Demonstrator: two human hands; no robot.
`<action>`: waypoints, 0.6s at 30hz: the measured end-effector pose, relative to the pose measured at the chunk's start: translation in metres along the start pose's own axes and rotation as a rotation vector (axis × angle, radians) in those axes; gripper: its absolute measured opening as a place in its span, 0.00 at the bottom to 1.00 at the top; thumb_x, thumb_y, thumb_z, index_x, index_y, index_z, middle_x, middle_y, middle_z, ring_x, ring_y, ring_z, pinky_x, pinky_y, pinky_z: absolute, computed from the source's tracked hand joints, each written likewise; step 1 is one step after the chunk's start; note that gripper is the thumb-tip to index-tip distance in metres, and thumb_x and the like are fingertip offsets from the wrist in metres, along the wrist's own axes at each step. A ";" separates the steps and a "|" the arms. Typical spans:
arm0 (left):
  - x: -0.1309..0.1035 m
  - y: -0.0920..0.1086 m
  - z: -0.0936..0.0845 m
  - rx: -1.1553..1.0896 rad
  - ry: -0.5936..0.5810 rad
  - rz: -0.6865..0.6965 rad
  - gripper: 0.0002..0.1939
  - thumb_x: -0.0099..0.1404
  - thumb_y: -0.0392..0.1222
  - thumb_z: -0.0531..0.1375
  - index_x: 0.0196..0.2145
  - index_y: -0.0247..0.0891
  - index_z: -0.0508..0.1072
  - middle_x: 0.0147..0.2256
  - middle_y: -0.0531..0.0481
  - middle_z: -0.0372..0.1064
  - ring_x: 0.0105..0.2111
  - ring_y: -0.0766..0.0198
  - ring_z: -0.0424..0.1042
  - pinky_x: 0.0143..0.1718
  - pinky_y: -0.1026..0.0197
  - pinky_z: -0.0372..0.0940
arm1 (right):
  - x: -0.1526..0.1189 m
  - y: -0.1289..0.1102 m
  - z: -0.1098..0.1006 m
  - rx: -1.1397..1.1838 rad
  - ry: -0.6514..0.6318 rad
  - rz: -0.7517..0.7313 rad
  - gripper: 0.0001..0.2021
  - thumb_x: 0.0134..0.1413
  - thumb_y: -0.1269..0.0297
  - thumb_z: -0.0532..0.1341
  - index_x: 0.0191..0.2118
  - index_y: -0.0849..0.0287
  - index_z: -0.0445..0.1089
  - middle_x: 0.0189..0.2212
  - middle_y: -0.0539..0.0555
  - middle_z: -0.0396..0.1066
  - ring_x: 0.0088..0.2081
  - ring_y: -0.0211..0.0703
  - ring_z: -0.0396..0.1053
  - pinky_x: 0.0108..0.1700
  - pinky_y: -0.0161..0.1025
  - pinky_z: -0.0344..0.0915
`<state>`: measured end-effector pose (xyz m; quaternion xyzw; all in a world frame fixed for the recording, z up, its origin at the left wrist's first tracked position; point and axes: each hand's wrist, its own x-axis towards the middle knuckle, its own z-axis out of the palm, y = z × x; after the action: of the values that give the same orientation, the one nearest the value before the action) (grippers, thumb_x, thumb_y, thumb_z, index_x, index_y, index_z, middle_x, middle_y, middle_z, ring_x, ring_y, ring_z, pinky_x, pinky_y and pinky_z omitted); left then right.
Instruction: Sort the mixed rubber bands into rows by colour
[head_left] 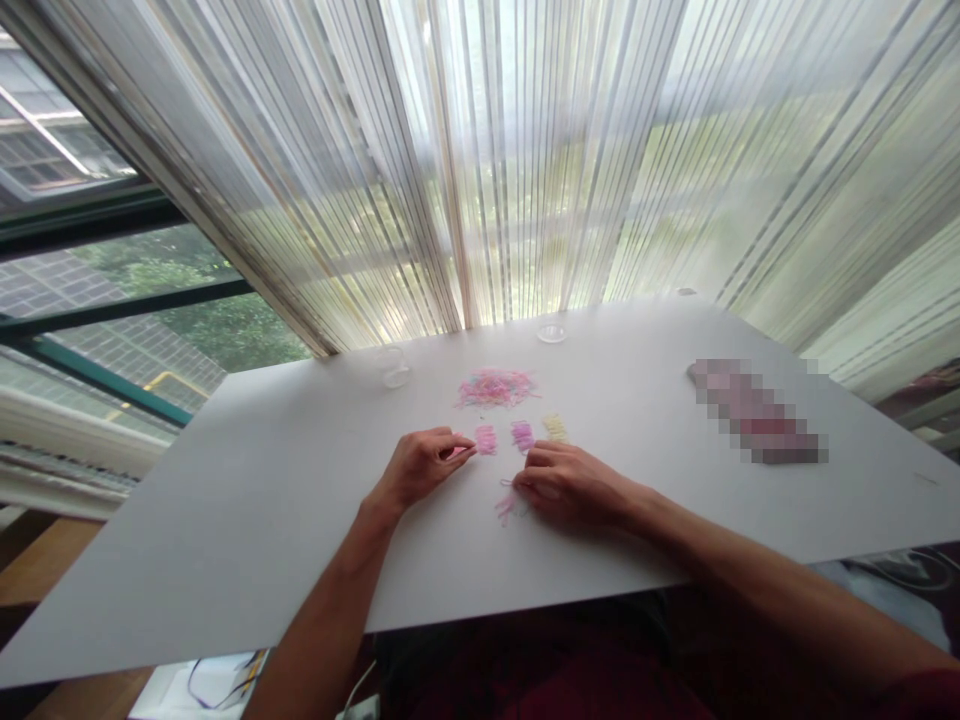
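Observation:
Small pastel pieces that look like paper clips lie on the white table. My left hand (431, 462) is pinched at the left of a pink row of clips (487, 440), with a bit of pink showing at the fingers. My right hand (566, 483) has its fingertips closed on a pale clip (506, 483), whose loop sticks out to the left. Just beyond that hand are a purple row (522, 436) and a yellow row (555, 429). Below its fingertips lies a small loose group of pink and pale clips (505, 508). Farther back is a mixed heap of clips (496, 388).
A clear cup (394, 368) and a clear round lid or dish (551, 334) stand near the back edge of the white table (300, 540). A blurred-out pinkish object (757, 415) lies at the right. Sheer striped curtains (525, 200) hang behind the table.

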<state>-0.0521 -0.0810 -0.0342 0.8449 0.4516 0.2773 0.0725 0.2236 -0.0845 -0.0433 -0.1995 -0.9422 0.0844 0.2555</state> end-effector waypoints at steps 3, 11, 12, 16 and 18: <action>0.001 0.005 0.004 -0.022 0.034 0.032 0.09 0.69 0.45 0.63 0.36 0.40 0.83 0.23 0.56 0.68 0.21 0.73 0.61 0.25 0.68 0.55 | -0.001 0.004 -0.003 0.005 0.048 0.001 0.09 0.64 0.71 0.57 0.38 0.58 0.75 0.29 0.55 0.72 0.33 0.43 0.67 0.38 0.38 0.65; 0.007 0.029 0.024 0.049 0.107 0.217 0.11 0.71 0.45 0.61 0.36 0.40 0.82 0.25 0.53 0.73 0.22 0.71 0.65 0.26 0.67 0.58 | -0.002 0.016 -0.006 -0.005 0.212 0.042 0.05 0.64 0.68 0.61 0.44 0.57 0.73 0.34 0.55 0.75 0.35 0.45 0.69 0.37 0.39 0.68; 0.007 0.030 0.025 0.050 0.108 0.227 0.11 0.71 0.45 0.60 0.36 0.40 0.82 0.25 0.53 0.74 0.23 0.70 0.66 0.27 0.67 0.59 | -0.002 0.017 -0.006 -0.002 0.207 0.029 0.05 0.64 0.69 0.61 0.43 0.57 0.74 0.33 0.55 0.75 0.35 0.45 0.69 0.37 0.39 0.68; 0.007 0.031 0.025 0.038 0.120 0.227 0.11 0.71 0.44 0.60 0.36 0.40 0.82 0.25 0.53 0.73 0.22 0.70 0.66 0.27 0.67 0.59 | -0.002 0.017 -0.005 0.009 0.210 0.029 0.04 0.64 0.70 0.61 0.40 0.57 0.74 0.32 0.55 0.75 0.34 0.44 0.69 0.37 0.38 0.67; 0.007 0.031 0.025 0.022 0.119 0.225 0.11 0.71 0.44 0.61 0.36 0.40 0.82 0.25 0.52 0.73 0.22 0.70 0.65 0.27 0.67 0.59 | -0.002 0.017 -0.005 0.016 0.212 0.047 0.04 0.64 0.69 0.61 0.40 0.57 0.74 0.33 0.55 0.75 0.35 0.44 0.70 0.37 0.39 0.68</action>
<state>-0.0131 -0.0906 -0.0409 0.8731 0.3602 0.3287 0.0047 0.2338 -0.0694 -0.0445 -0.2271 -0.9042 0.0765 0.3535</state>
